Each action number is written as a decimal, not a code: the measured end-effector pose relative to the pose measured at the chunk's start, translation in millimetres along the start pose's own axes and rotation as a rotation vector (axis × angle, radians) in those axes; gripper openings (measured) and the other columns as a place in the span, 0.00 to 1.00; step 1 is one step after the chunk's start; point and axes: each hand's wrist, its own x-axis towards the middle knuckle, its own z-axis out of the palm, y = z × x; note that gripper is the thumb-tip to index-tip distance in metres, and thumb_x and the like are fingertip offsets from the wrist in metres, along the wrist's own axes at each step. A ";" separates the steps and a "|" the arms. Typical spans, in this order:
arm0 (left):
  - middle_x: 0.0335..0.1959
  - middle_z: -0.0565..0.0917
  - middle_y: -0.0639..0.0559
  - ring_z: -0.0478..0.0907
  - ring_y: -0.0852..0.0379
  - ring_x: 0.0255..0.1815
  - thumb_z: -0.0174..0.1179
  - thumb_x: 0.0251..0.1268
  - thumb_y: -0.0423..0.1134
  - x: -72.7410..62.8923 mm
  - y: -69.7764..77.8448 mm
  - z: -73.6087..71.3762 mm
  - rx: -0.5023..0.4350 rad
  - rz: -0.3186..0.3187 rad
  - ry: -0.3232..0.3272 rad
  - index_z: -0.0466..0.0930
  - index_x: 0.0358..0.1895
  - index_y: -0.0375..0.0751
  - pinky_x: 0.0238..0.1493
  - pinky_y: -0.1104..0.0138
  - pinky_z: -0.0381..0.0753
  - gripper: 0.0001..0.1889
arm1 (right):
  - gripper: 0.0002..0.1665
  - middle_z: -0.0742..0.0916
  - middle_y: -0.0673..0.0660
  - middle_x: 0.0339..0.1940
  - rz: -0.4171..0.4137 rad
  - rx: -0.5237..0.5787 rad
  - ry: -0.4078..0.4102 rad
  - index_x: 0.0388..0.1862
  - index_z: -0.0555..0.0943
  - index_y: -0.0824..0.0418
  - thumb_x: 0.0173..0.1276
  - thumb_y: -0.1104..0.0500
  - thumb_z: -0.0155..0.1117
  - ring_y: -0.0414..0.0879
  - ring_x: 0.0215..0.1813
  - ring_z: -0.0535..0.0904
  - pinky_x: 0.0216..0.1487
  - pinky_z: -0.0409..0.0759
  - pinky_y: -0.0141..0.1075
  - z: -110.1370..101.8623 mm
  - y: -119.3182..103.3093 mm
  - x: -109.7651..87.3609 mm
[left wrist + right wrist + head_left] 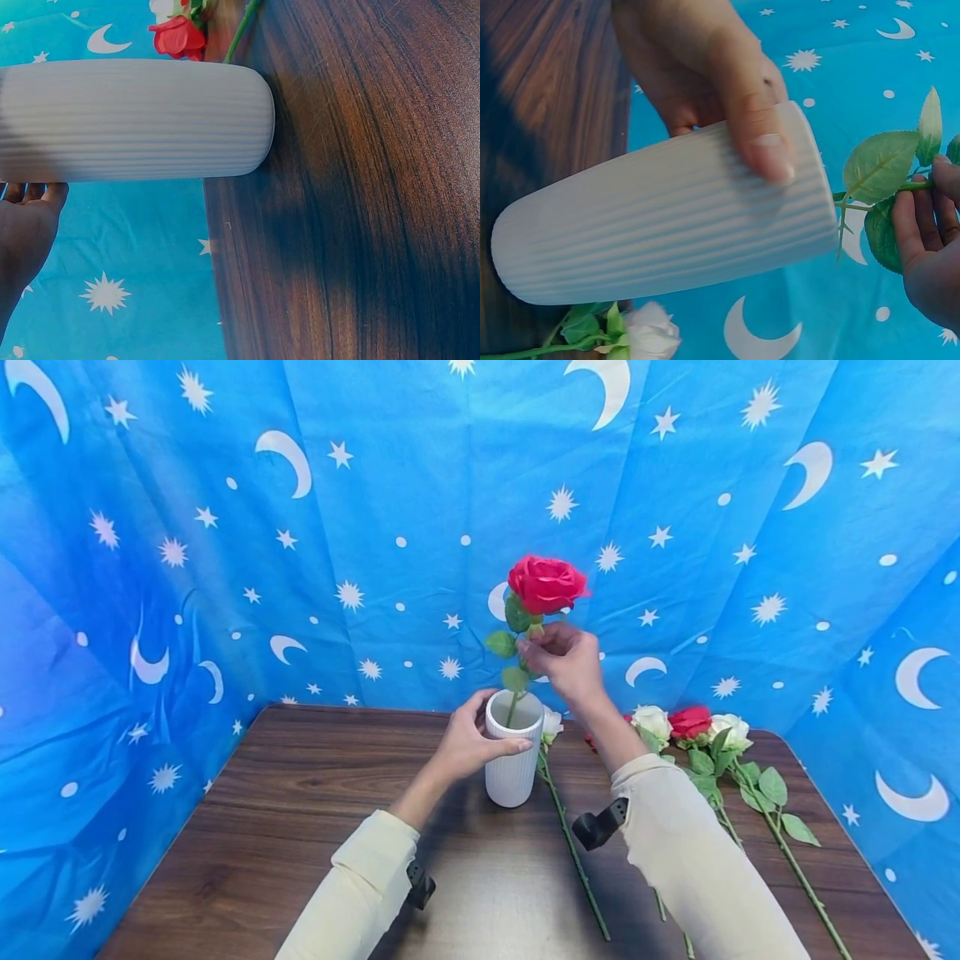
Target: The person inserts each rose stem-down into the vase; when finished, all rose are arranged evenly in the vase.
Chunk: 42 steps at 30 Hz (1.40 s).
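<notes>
A white ribbed vase (512,777) stands upright on the wooden table. My left hand (471,737) grips it near the rim, thumb across the front and fingers behind. Above it, my right hand (566,664) pinches the stem of a red rose (547,585) just under the bloom. The rose's lower stem is inside the vase mouth; its end is hidden there. In the right wrist view, green leaves (881,166) sit between the vase rim and the right fingers. The left wrist view shows the vase wall (142,120) with left fingertips against it.
A white rose (552,727) lies just right of the vase, its stem running toward the front. Further right lie more roses, a red one (690,722) and a white one (729,733) among them, partly behind the right arm. A blue star-patterned cloth (420,485) hangs behind the table (315,827).
</notes>
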 end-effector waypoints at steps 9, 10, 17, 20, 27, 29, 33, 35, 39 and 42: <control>0.66 0.78 0.43 0.79 0.48 0.66 0.78 0.51 0.37 -1.0 0.7 0.0 -0.003 0.012 -0.008 0.65 0.73 0.39 0.69 0.55 0.80 0.44 | 0.12 0.85 0.37 0.27 0.031 -0.012 -0.017 0.42 0.81 0.74 0.67 0.64 0.70 0.32 0.33 0.84 0.40 0.85 0.24 1.0 10.4 -4.9; 0.66 0.78 0.43 0.79 0.48 0.66 0.78 0.51 0.37 -1.0 0.9 0.1 -0.001 0.013 -0.007 0.66 0.72 0.39 0.69 0.55 0.80 0.44 | 0.13 0.85 0.37 0.27 0.031 -0.013 -0.019 0.42 0.81 0.74 0.67 0.64 0.70 0.32 0.33 0.84 0.40 0.85 0.24 1.0 11.3 -5.1; 0.66 0.78 0.43 0.79 0.48 0.65 0.78 0.51 0.38 -0.6 1.0 0.6 0.015 0.015 0.005 0.66 0.72 0.39 0.68 0.55 0.80 0.44 | 0.13 0.85 0.37 0.26 0.040 -0.040 -0.041 0.42 0.81 0.74 0.66 0.65 0.71 0.31 0.33 0.84 0.41 0.84 0.23 2.2 18.8 -9.4; 0.65 0.79 0.43 0.79 0.48 0.65 0.78 0.51 0.38 -0.9 1.2 0.7 0.021 0.013 0.006 0.66 0.72 0.40 0.67 0.55 0.81 0.44 | 0.12 0.84 0.36 0.25 0.033 -0.049 -0.050 0.41 0.81 0.74 0.65 0.66 0.71 0.30 0.32 0.83 0.40 0.84 0.23 3.5 21.5 -11.1; 0.63 0.80 0.43 0.80 0.49 0.62 0.78 0.51 0.38 -1.7 1.0 0.2 0.028 0.008 0.010 0.67 0.71 0.40 0.66 0.55 0.82 0.42 | 0.11 0.89 0.47 0.28 0.019 -0.069 -0.047 0.40 0.83 0.74 0.64 0.67 0.72 0.30 0.31 0.84 0.39 0.84 0.23 6.4 23.5 -14.1; 0.62 0.81 0.43 0.81 0.49 0.61 0.78 0.51 0.38 -1.3 0.4 0.3 0.024 0.006 0.009 0.68 0.70 0.40 0.65 0.55 0.82 0.41 | 0.11 0.91 0.57 0.32 0.016 -0.074 -0.044 0.41 0.84 0.74 0.64 0.67 0.72 0.29 0.33 0.84 0.41 0.85 0.23 6.8 23.7 -15.2; 0.63 0.80 0.42 0.80 0.48 0.63 0.77 0.52 0.37 -0.6 -0.5 0.6 -0.005 0.007 -0.002 0.66 0.72 0.41 0.66 0.55 0.82 0.43 | 0.11 0.91 0.69 0.38 0.004 -0.098 -0.045 0.42 0.85 0.74 0.64 0.68 0.72 0.30 0.35 0.85 0.42 0.85 0.24 7.9 24.4 -17.7; 0.66 0.79 0.43 0.79 0.48 0.65 0.77 0.52 0.37 -0.6 -0.3 0.9 -0.019 0.008 -0.009 0.64 0.74 0.43 0.68 0.55 0.81 0.44 | 0.11 0.91 0.69 0.38 0.005 -0.100 -0.045 0.43 0.85 0.74 0.64 0.68 0.72 0.31 0.36 0.86 0.43 0.85 0.24 8.4 25.1 -18.8; 0.69 0.76 0.44 0.77 0.47 0.68 0.77 0.53 0.36 -1.6 0.8 1.3 -0.027 0.013 -0.016 0.61 0.76 0.46 0.70 0.54 0.79 0.47 | 0.09 0.90 0.68 0.37 0.008 -0.110 -0.049 0.41 0.85 0.73 0.64 0.68 0.71 0.32 0.34 0.85 0.41 0.85 0.24 9.2 25.7 -19.9; 0.68 0.77 0.44 0.78 0.47 0.68 0.77 0.52 0.36 -2.1 1.7 1.5 -0.017 0.016 -0.012 0.62 0.75 0.45 0.69 0.54 0.79 0.46 | 0.08 0.89 0.70 0.37 0.011 -0.131 -0.060 0.40 0.84 0.73 0.65 0.68 0.71 0.35 0.34 0.84 0.40 0.84 0.25 9.6 24.6 -20.5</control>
